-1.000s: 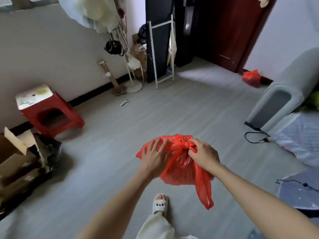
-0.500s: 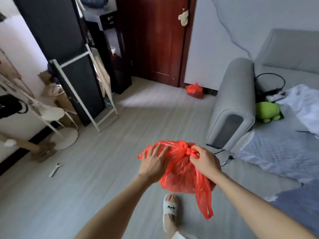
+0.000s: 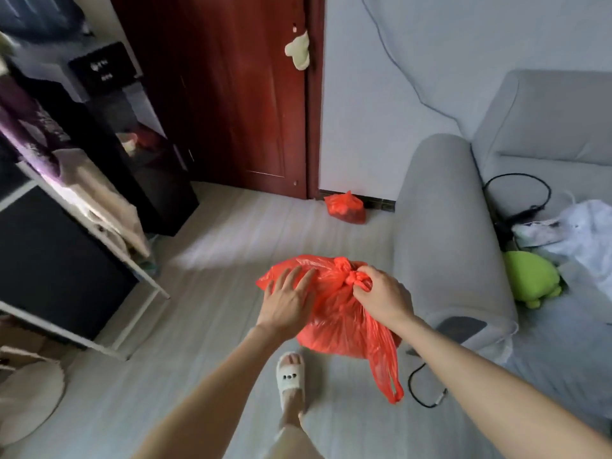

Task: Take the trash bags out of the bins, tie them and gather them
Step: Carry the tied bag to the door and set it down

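the person is holding a red trash bag (image 3: 334,313) in the air above the floor; the right hand (image 3: 381,296) is pinching its knot, the left hand (image 3: 288,299) is resting open and flat on it. next is probably carrying it to the second red bag (image 3: 345,208) lying by the door (image 3: 231,94).

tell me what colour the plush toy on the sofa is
Bright green, seen in the head view, the only one.

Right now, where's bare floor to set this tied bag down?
Bare floor runs from the held bag to the other red bag by the door. Crowded: the cable beside the sofa, and the rack on the left.
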`<state>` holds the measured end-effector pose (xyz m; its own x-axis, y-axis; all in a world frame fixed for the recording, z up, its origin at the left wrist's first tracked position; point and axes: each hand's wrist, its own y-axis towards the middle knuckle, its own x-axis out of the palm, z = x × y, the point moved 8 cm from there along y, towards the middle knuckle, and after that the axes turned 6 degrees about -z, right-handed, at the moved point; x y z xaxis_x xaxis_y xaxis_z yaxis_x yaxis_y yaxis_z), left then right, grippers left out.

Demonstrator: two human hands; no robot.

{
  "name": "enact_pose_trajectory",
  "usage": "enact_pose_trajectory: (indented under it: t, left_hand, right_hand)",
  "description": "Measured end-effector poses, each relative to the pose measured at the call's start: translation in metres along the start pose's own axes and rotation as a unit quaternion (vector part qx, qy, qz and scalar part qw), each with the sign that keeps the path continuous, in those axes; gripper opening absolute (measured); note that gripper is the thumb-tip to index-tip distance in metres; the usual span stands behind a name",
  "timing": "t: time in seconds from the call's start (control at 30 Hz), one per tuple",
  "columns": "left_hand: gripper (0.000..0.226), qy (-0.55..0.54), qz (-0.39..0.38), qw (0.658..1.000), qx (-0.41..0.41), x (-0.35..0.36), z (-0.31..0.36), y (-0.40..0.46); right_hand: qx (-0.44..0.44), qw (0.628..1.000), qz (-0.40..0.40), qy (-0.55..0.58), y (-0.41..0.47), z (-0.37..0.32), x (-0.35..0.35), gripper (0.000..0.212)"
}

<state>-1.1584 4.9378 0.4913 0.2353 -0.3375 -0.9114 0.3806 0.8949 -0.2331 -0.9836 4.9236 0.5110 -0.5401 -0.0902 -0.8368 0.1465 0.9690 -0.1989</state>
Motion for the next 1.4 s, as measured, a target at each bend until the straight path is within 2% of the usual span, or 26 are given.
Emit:
enact_pose_trajectory:
  t: [0.2,0.3,0.37,0.47,0.57,0.63,0.7,0.9,1.07,1.23,1.3,1.4]
  left_hand:
    - [0.059,-0.007,-0.049,0.999,0.023,-0.032,-0.043,0.213]
    - [0.082,-0.001,-0.069,0.996,0.049,-0.051,-0.041,0.298]
    - [0.086,0.014,-0.089,0.994,0.065,-0.06,-0.034,0.354]
    - [0.081,0.024,-0.108,0.99,0.083,-0.068,-0.016,0.43]
    - [0.055,0.025,-0.135,0.986,0.094,-0.062,0.002,0.524]
    - [0.052,0.032,-0.136,0.986,0.091,-0.044,0.008,0.61]
    - [0.052,0.035,-0.142,0.984,0.102,-0.032,0.012,0.659]
    - [0.053,0.016,-0.189,0.978,0.087,0.056,0.005,0.833]
    - [0.055,0.075,-0.228,0.967,0.086,0.162,-0.036,0.933]
    - [0.059,0.135,-0.234,0.957,0.101,0.278,-0.086,1.009]
    - [0.061,0.147,-0.24,0.954,0.099,0.314,-0.099,1.029]
    - [0.063,0.153,-0.257,0.949,0.095,0.35,-0.111,1.048]
  right_hand:
    - [0.02,0.997,0.028,-0.075,0.202,-0.008,-0.013,0.036]
    - [0.032,0.991,0.051,-0.121,0.278,-0.006,-0.037,0.037]
    - [0.048,0.989,0.062,-0.126,0.326,0.001,-0.054,0.034]
    - [0.084,0.986,0.04,-0.14,0.388,0.02,-0.067,0.032]
    - [0.113,0.983,0.037,-0.139,0.467,0.051,-0.083,0.032]
    - [0.14,0.982,0.029,-0.123,0.544,0.091,-0.082,0.035]
    - [0.166,0.981,0.004,-0.098,0.586,0.118,-0.077,0.039]
    - [0.276,0.96,0.039,0.022,0.737,0.241,-0.006,0.031]
    - [0.426,0.894,0.094,0.1,0.827,0.344,0.083,0.03]
    - [0.507,0.837,0.144,0.143,0.889,0.44,0.19,0.034]
    - [0.52,0.824,0.135,0.178,0.905,0.466,0.224,0.043]
    - [0.485,0.841,0.051,0.233,0.931,0.489,0.275,0.067]
